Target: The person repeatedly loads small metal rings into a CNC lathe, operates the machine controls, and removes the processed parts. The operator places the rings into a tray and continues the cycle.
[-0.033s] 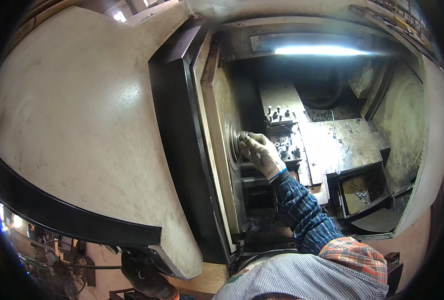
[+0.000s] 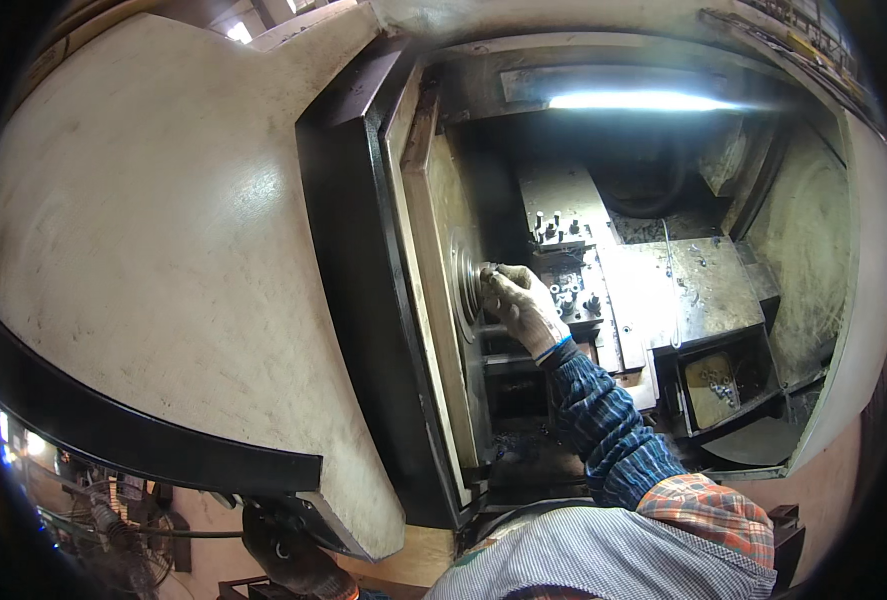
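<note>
My right hand (image 2: 526,312), in a pale work glove, reaches into a lathe. Its fingers are closed around a small metal part (image 2: 487,270) at the centre of the round spindle nose (image 2: 461,290). The fingers cover most of that part, so its shape is unclear. Low on the left, my left hand (image 2: 289,556) wears a dark glove and is at the underside of the cream machine cover (image 2: 184,230). Its fingers are hidden in shadow there. Just right of my right hand stands a tool block with several bolts (image 2: 569,300).
A second bolted tool block (image 2: 559,230) sits farther back on the slide (image 2: 699,290). A thin pale hose (image 2: 672,285) hangs across the slide. At the lower right is a tray (image 2: 699,395) with several small metal pieces. A lamp tube (image 2: 644,101) shines above. The dark door edge (image 2: 349,250) borders the opening's left.
</note>
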### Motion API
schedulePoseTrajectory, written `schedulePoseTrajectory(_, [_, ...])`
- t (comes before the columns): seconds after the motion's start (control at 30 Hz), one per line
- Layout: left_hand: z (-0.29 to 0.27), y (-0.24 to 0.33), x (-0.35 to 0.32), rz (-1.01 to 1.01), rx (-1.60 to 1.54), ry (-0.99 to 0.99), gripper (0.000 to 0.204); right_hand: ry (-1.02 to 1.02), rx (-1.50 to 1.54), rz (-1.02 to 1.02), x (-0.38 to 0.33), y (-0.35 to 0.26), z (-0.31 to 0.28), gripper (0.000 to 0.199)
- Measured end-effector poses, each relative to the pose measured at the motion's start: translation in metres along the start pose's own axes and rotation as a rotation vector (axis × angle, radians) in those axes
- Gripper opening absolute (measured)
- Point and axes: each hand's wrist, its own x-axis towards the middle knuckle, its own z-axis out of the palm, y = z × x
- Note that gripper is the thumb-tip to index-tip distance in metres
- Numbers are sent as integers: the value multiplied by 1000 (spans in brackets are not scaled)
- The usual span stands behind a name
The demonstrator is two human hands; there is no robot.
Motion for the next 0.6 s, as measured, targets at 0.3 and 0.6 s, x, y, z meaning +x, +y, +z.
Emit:
schedulePoseTrajectory(0.3, [-15, 28, 11, -29, -57, -114, 30, 439, -574, -488, 40, 31, -19, 38])
schedulePoseTrajectory(0.6, [-7, 18, 0, -62, -95, -63, 33, 635, -592, -410, 65, 62, -30, 36])
